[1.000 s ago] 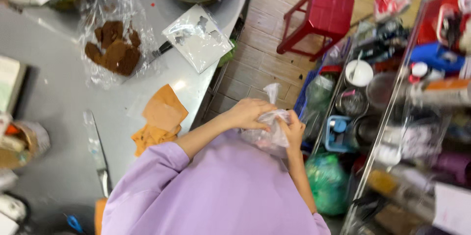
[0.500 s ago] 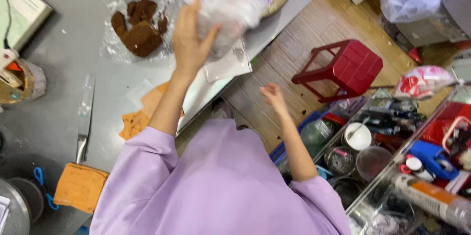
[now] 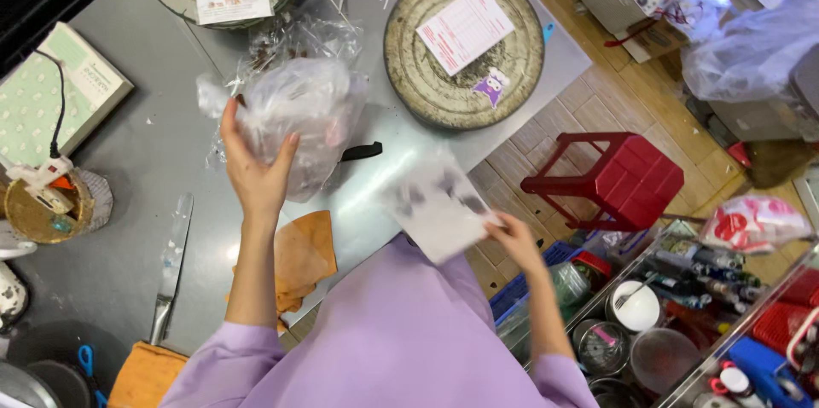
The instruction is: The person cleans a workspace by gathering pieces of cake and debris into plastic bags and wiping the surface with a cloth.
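**Bag lifted, packet in the other hand**

Head view: a filled clear plastic bag [image 3: 303, 118] is gripped from below by the left hand [image 3: 254, 171], above the grey table [image 3: 162, 161]. A flat packet [image 3: 437, 203] is pinched by the right hand [image 3: 514, 237] at the table's edge; neither appears set down yet.
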